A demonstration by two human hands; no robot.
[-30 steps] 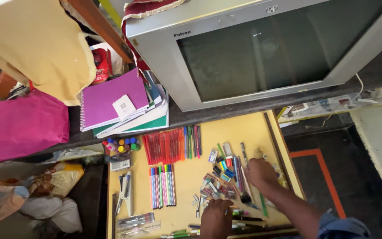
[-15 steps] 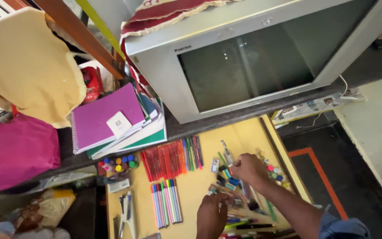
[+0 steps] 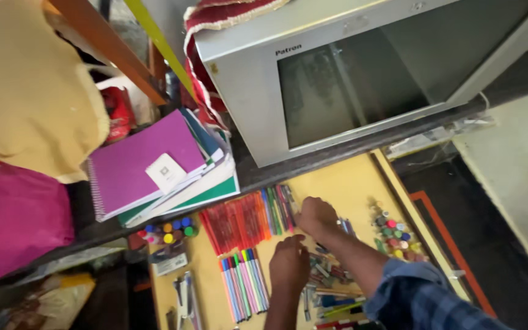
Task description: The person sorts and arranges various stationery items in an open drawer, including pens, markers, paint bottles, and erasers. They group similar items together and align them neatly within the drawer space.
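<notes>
Two hands: right hand (image 3: 316, 217), left hand (image 3: 289, 264) over loose pens (image 3: 328, 275).

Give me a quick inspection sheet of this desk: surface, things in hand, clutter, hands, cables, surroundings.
Surface: yellow tabletop, mostly covered.
Job's things: loose pens under both hands; red pens in a row.
Clutter: marker row, coloured caps, paint pots.
Hands: left hand and right hand on the pens; grip unclear.
Cables: thin cable by the television.
Surroundings: grey television, purple notebook, pink bag.
</notes>
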